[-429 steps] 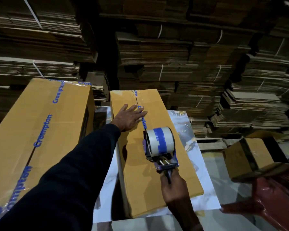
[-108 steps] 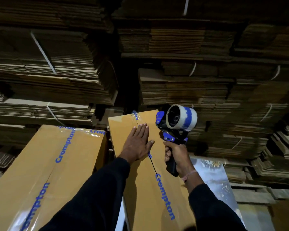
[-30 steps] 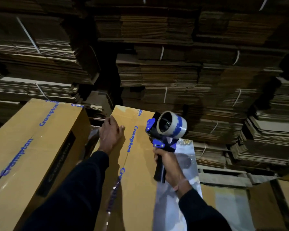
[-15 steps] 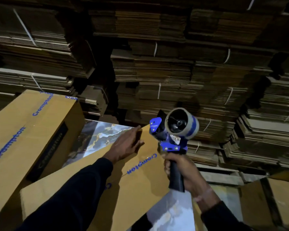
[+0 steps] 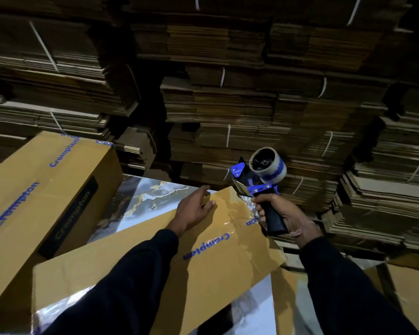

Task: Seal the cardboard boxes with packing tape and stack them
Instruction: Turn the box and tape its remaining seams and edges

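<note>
A long brown cardboard box (image 5: 223, 264) with blue-lettered tape lies slantwise across a marble-patterned table (image 5: 153, 197). My left hand (image 5: 194, 209) rests on the box's far edge, its fingers bent over that edge. My right hand (image 5: 283, 218) grips the black handle of a blue tape dispenser (image 5: 259, 177), held upright just above the box's far right corner. A white and blue tape roll sits on the dispenser. A second, larger taped box (image 5: 39, 204) stands at the left.
Tall stacks of flattened, strapped cardboard (image 5: 228, 105) fill the whole background. Another brown box (image 5: 406, 286) sits low at the right, partly behind my right sleeve.
The box has swung further round on the table, and its far end now points right. My left hand followed its edge. The dispenser dropped closer to the box's corner.
</note>
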`<state>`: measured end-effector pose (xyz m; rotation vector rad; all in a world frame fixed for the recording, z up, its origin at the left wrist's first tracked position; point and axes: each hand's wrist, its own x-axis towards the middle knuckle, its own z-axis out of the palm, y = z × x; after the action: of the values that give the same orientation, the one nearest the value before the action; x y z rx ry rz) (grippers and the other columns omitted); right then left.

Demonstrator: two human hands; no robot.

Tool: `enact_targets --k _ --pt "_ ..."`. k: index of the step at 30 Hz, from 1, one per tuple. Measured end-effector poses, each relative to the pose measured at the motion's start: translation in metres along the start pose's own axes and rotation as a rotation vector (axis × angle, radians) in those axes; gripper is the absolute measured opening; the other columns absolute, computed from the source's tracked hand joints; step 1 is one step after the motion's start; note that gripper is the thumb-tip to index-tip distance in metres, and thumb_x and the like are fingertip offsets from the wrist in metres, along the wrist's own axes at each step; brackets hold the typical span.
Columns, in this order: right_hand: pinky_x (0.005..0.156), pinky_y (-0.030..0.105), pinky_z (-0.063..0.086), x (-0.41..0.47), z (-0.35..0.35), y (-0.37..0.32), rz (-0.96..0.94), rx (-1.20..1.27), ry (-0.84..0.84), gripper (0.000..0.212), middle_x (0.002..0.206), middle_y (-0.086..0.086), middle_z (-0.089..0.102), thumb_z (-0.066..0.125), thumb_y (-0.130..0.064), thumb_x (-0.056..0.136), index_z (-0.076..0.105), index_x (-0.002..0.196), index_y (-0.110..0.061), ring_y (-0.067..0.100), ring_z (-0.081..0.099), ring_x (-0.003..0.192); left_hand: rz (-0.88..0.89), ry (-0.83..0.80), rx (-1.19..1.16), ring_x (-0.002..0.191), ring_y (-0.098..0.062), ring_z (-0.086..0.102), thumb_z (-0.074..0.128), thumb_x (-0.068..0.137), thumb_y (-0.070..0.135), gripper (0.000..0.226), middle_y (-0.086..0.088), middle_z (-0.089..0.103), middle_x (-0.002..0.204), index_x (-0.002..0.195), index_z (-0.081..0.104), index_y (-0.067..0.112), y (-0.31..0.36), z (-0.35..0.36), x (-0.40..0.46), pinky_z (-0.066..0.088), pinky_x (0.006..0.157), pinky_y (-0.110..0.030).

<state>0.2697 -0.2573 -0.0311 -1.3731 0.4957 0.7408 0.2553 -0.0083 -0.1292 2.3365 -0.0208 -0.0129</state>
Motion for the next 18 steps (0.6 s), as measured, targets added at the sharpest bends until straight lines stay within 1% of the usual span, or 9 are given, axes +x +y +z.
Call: enact_targets --k 3,5,7,8,10,12,14,16,18 --pt "0.036 0.021 0.037 0.006 -0.001 -0.003 0.049 0.024 -0.017 0.026 0.053 0.0 0.05 0.056 -0.01 0.097 0.056 0.071 -0.01 0.01 0.043 0.038 0.004 -0.007 -0.109 0.138 -0.019 0.054 0.065 0.1 0.039 0.063 0.003 0.054 0.153 0.156 0.039 0.026 0.006 0.01 0.009 0.047 0.109 -0.041" --pt "0.036 0.021 0.037 0.007 0.0 -0.005 0.059 0.042 -0.037 0.029 0.052 0.0 0.05 0.056 -0.011 0.097 0.056 0.068 -0.01 0.011 0.043 0.038 0.008 -0.016 -0.21 0.142 -0.018 0.049 0.066 0.101 0.035 0.066 0.002 0.049 0.157 0.158 0.035 0.028 0.012 0.016 0.015 0.046 0.112 -0.041" --pt "0.036 0.02 0.036 0.006 0.002 -0.004 0.068 0.077 -0.073 0.036 0.051 0.0 0.048 0.053 -0.012 0.098 0.058 0.063 -0.01 0.012 0.043 0.037 0.001 -0.022 -0.299 0.146 -0.017 0.044 0.066 0.101 0.03 0.069 0.001 0.044 0.161 0.161 0.031 0.031 0.019 0.019 0.022 0.043 0.116 -0.043" --pt "0.037 0.02 0.036 0.004 0.003 -0.004 0.078 0.095 -0.102 0.041 0.051 0.0 0.048 0.051 -0.012 0.099 0.059 0.059 -0.01 0.012 0.042 0.037 0.0 -0.023 -0.346 0.148 -0.017 0.041 0.065 0.101 0.026 0.071 0.001 0.041 0.163 0.162 0.029 0.031 0.024 0.02 0.026 0.041 0.117 -0.041" --pt "0.038 0.019 0.035 0.003 0.005 -0.005 0.093 0.103 -0.144 0.046 0.05 -0.001 0.047 0.05 -0.014 0.1 0.059 0.054 -0.011 0.012 0.042 0.038 0.004 -0.036 -0.48 0.149 -0.013 0.036 0.063 0.102 0.015 0.071 0.004 0.037 0.164 0.162 0.028 0.028 0.035 0.02 0.032 0.039 0.114 -0.032" --pt "0.039 0.019 0.035 0.003 0.007 -0.006 0.094 0.087 -0.144 0.044 0.051 -0.001 0.046 0.051 -0.014 0.099 0.057 0.055 -0.011 0.012 0.042 0.039 0.014 -0.052 -0.613 0.144 -0.008 0.04 0.058 0.102 0.001 0.066 0.008 0.042 0.158 0.16 0.033 0.02 0.044 0.019 0.038 0.039 0.111 -0.025" --pt "0.04 0.02 0.036 0.006 0.007 -0.007 0.089 0.076 -0.128 0.04 0.052 0.0 0.047 0.053 -0.013 0.097 0.056 0.058 -0.012 0.012 0.042 0.041 0.021 -0.037 -0.691 0.139 -0.01 0.051 0.056 0.1 -0.006 0.057 0.002 0.056 0.149 0.152 0.046 0.015 0.044 0.024 0.047 0.043 0.115 -0.031" --pt "0.042 0.021 0.036 0.011 0.007 -0.007 0.069 0.076 -0.105 0.034 0.053 0.0 0.048 0.056 -0.012 0.096 0.057 0.062 -0.011 0.012 0.043 0.043 0.021 -0.01 -0.712 0.131 -0.012 0.059 0.06 0.1 -0.003 0.046 -0.001 0.066 0.137 0.142 0.057 0.016 0.041 0.03 0.053 0.048 0.113 -0.038" --pt "0.041 0.021 0.037 0.016 0.006 -0.006 0.058 0.053 -0.089 0.031 0.055 0.0 0.048 0.058 -0.012 0.095 0.057 0.064 -0.012 0.013 0.042 0.045 0.021 0.024 -0.718 0.127 -0.011 0.062 0.063 0.101 0.005 0.037 0.0 0.069 0.132 0.136 0.062 0.016 0.039 0.032 0.054 0.052 0.109 -0.038"
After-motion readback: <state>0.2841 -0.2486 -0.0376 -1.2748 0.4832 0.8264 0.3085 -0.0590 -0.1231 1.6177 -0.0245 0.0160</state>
